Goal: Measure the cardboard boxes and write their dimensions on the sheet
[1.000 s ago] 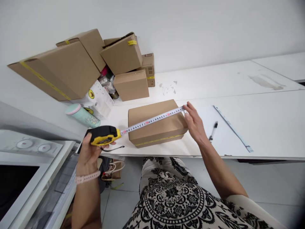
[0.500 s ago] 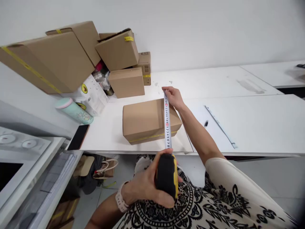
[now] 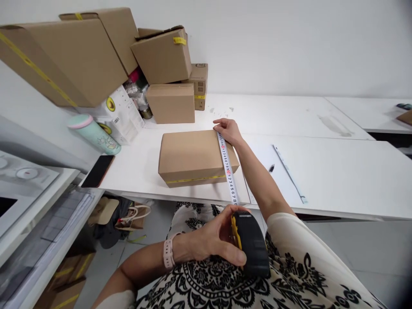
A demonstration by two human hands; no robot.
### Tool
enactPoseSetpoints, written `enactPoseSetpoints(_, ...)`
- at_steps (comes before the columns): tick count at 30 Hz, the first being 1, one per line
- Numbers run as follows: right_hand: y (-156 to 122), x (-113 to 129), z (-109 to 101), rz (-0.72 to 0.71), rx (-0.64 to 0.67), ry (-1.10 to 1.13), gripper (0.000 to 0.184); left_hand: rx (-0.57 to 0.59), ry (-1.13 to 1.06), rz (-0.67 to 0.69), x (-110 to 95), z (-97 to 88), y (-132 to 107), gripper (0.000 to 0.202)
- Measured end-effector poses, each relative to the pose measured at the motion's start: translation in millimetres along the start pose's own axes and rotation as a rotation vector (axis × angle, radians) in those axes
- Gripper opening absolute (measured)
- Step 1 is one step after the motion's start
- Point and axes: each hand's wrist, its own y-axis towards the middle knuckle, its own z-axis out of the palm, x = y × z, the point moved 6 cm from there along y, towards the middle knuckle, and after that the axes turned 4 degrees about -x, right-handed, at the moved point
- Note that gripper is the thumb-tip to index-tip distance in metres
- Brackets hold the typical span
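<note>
A closed cardboard box with yellow tape along its front lies on the white table. My left hand is wrapped round a black and yellow tape measure, held in front of my body below the table edge. The pulled-out blade runs slantwise across the box top near its right end and past the front edge. At the box's far edge, my right hand pinches the free end of the blade; its very tip is hidden by the fingers.
Cardboard boxes are stacked at the back left, beside a mint bottle and a dark phone. Right of my arm lie a white paper sheet, a small black pen-like item and a thin ruler-like strip.
My left hand has moved right with the tape measure and turned its case. The blade, nearly straight before, now slants more. My right hand has slid slightly left along the far edge.
</note>
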Motion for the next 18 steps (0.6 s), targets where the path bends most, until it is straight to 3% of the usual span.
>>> enactPoseSetpoints(7, -6.3, -3.1, 1.0, 0.163, -0.013, 0.107, 0.011, 0.04, -0.066, -0.024, 1.9, -3.6, 5.2, 0.091)
enactPoseSetpoints(10, -10.5, -1.5, 1.1, 0.238, -0.009, 0.106, 0.013, 0.054, -0.063, -0.031, 1.7, -4.6, 6.2, 0.092)
enactPoseSetpoints(18, -13.8, 3.5, 0.1, 0.255, -0.033, 0.101, 0.017, 0.058, -0.069, -0.049, 1.0, -4.5, 4.2, 0.09)
